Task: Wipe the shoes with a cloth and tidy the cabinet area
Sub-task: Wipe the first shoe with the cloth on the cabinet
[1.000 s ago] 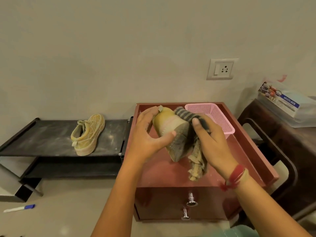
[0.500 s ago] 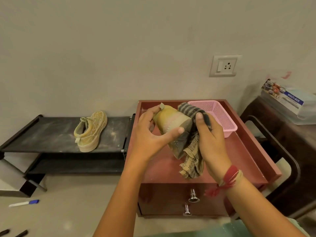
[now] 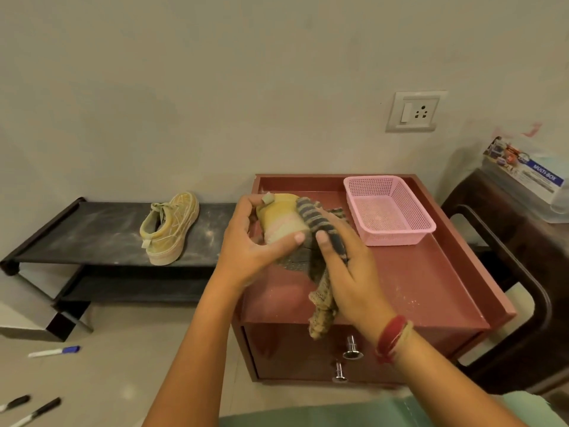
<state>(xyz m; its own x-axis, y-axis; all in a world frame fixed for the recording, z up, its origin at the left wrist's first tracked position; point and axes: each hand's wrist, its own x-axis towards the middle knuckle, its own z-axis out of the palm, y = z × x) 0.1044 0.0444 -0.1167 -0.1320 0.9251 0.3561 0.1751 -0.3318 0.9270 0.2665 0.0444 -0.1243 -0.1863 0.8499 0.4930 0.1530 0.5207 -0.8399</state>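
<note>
Held shoe (image 3: 281,221): a yellow-tan sneaker raised just above the near-left part of the cabinet (image 3: 431,282) top, with its heel tab up and its patterned sole facing the viewer.

Left hand (image 3: 254,249): the fingers curl round the heel end of the held shoe from the left. The thumb lies across the pale sole edge.

Right hand (image 3: 349,272): it grips the cloth (image 3: 321,303) and holds it against the right side of the held shoe. The thumb pins the striped part, and the fingers wrap over the fabric. The loose end of the cloth hangs down past the near edge of the cabinet top. A red thread band (image 3: 392,335) circles the right wrist.

Second shoe (image 3: 169,229): it stands upright on the top shelf of the black rack (image 3: 77,241) to the left of the cabinet, toe toward the wall, well apart from both hands. Pale dust marks the rack surface.

Cabinet: red-brown, with a raised rim and two metal knobs (image 3: 352,349) on the near face. A pink mesh basket (image 3: 389,211) sits in the far-right part of the top.

Surroundings: a wall socket (image 3: 414,111) is above the basket. A boxed item (image 3: 528,177) rests on dark furniture at far right. A blue-capped marker (image 3: 54,352) and two black markers (image 3: 34,411) lie on the floor at near left
</note>
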